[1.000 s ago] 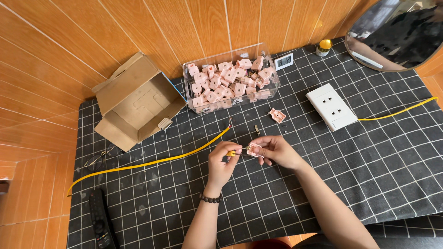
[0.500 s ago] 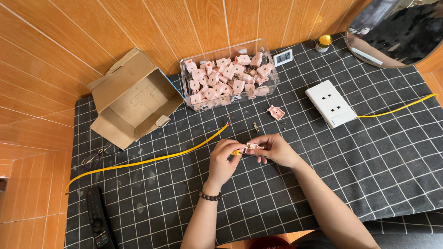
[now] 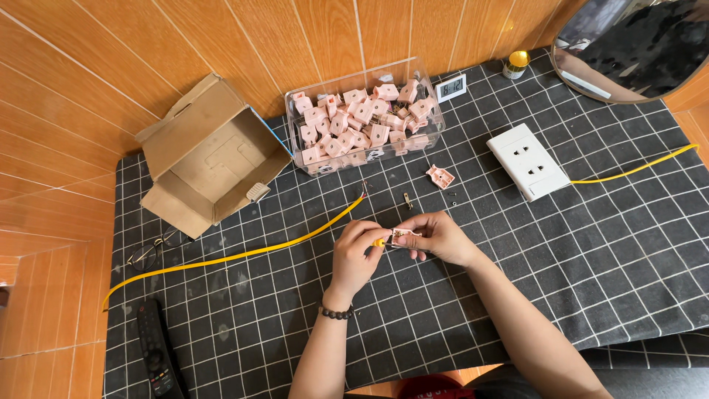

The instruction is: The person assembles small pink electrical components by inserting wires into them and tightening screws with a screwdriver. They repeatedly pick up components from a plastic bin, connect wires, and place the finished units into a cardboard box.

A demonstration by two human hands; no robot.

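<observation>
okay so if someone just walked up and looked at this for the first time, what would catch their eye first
Probably the clear plastic tub heaped with small pink plug parts at the back of the black grid mat. Next, at the mat's centre, the left hand and right hand meet around one pink piece, with what looks like a small yellow-handled tool against it. A yellow wire sweeps left from there, past an open cardboard box.

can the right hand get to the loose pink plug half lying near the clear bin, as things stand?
Probably yes. The loose pink plug half lies on bare mat just beyond the right hand, with nothing between them. But that hand is pinching a pink plug piece, so it would have to free its fingers first.
</observation>
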